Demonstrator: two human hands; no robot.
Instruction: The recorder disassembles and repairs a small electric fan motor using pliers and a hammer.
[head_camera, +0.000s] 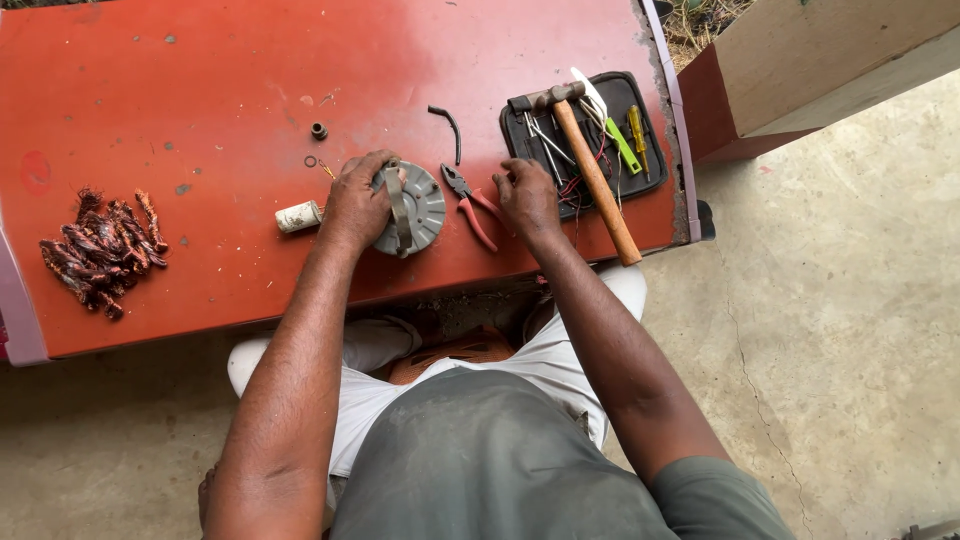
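The left hand (355, 203) lay curled over a round grey metal part (412, 210) with a strap across it, and its fingers pressed on the part's left side and held it down on the red table (200, 120). The right hand (527, 197) sat a little to the right, palm down, with its fingers bent and their tips on the table near the black tool pouch (648, 150); I could not tell if it pinched anything. Between the two hands lay red-handled pliers (470, 203), just beside the round part. Just left of the left hand lay a small white cylinder (298, 216). A bit farther off were a small ring (311, 161) and a dark nut (319, 130). A bent black piece (451, 128) lay beyond the pliers. On the pouch rested a hammer (590, 170) with a wooden handle, and a green screwdriver (622, 146) lay near it. Far to the left sat a pile of reddish-brown wire bits (98, 250).
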